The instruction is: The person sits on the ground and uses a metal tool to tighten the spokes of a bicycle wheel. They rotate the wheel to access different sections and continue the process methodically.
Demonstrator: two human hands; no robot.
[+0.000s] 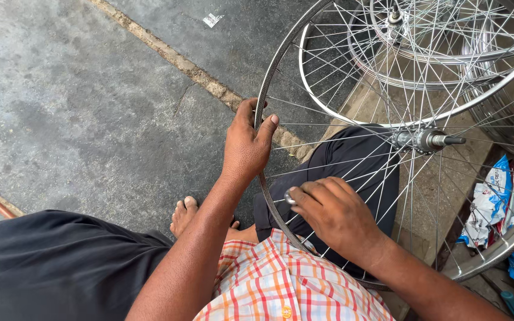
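Observation:
A chrome bicycle wheel rim (268, 77) with many thin spokes stands upright over my lap. Its hub and axle (426, 140) sit at the centre right. My left hand (246, 142) grips the rim's left edge, thumb on the inner side. My right hand (334, 215) reaches in among the spokes near the lower rim, fingers pinched on a small silver tool (290, 198) at a spoke end. The part of that tool under my fingers is hidden.
More chrome rims (447, 56) lean stacked behind the wheel at the upper right. Blue-and-white packets (495, 199) lie at the right, with a blue handle (511, 303) below them. Grey concrete ground (90, 107) spreads left, crossed by a cracked joint. My bare foot (183, 215) rests on it.

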